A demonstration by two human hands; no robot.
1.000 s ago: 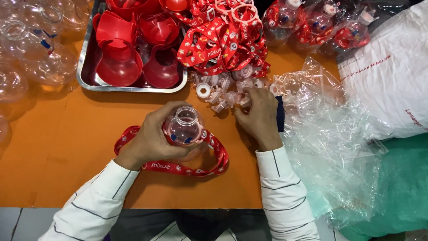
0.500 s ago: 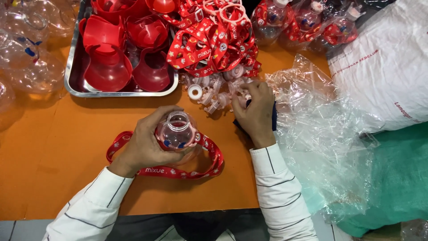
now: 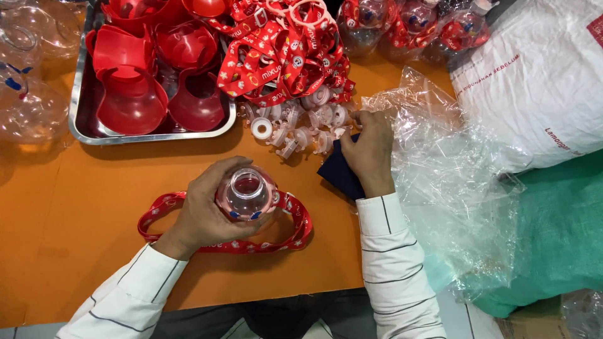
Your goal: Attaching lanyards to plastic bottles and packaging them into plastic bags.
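My left hand [image 3: 204, 216] is wrapped around a small clear bottle [image 3: 246, 191] with an open neck, standing upright on the orange table [image 3: 81, 207]. A red patterned strap [image 3: 286, 232] loops around the bottle and lies on the table. My right hand [image 3: 370, 147] reaches into a pile of small clear and pink caps [image 3: 301, 129]; its fingertips touch the caps, and whether they pinch one is hidden. A dark blue cloth [image 3: 339, 174] lies under that hand.
A metal tray [image 3: 88, 129] at the back left holds several red plastic lids. A heap of red straps [image 3: 282, 50] lies behind the caps. Clear bottles [image 3: 28, 94] crowd the left edge. Crumpled clear plastic [image 3: 440, 163], a white sack [image 3: 534, 81] and green fabric [image 3: 553, 232] fill the right.
My right hand has stayed at the cap pile, its fingers shifting among the caps. My left hand keeps its grip on the bottle. The view has drifted slightly.
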